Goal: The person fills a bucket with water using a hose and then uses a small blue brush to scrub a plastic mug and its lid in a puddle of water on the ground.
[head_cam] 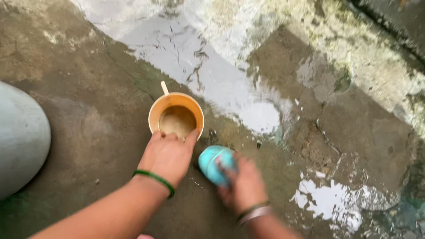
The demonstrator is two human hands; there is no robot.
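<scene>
The orange cup (176, 116) is standing upright on the wet concrete floor (88, 124), a little left of the middle of the view, and it is serving here as the landmark. Nearest the camera, below the cup, the person's left hand (167, 157) is reaching up to it, with a green bangle (156, 179) sitting on the wrist; its grip is clasping the cup's near rim, fingers curling over the edge. Just right of the cup and a bit nearer, the right hand (245, 186) is blurring with motion, its grip clenching around a round turquoise object (214, 163), which could be a sponge or a ball of cloth; the blur is keeping that from being told. Bangles are showing on that wrist too. Inside the cup, muddy brown water is sitting low. A pale stick (164, 87) is poking out past the cup's far rim. Well left of the cup, a large grey rounded vessel (20, 137) is filling the frame's edge. Beyond the cup, a puddle (208, 75) is reflecting bright sky.
</scene>
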